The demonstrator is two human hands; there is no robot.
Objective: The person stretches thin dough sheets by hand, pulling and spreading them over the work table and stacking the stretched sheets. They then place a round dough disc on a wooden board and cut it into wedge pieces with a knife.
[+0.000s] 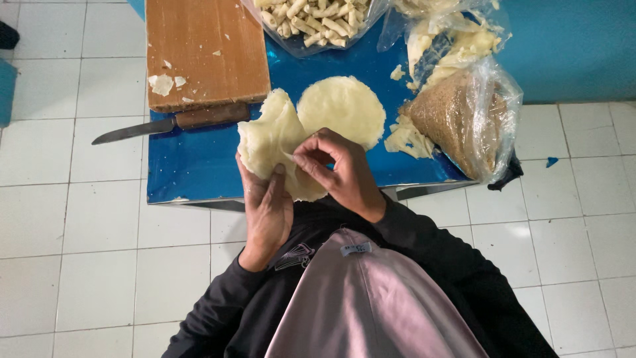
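Observation:
A thin, pale yellow dough sheet (pixel 273 139) hangs over the near edge of a blue table (pixel 192 166). My left hand (pixel 265 205) holds it from below, thumb on top. My right hand (pixel 338 169) pinches the sheet's right edge between thumb and fingers. Behind my hands a round stack of the same sheets (pixel 344 106) lies flat on the table.
A wooden cutting board (pixel 205 50) with dough scraps sits at the table's left. A knife (pixel 165 124) lies along its near edge, blade over the white tiled floor. Plastic bags hold rolled sticks (pixel 311 20), dough scraps (pixel 450 40) and brown crumbs (pixel 457 119).

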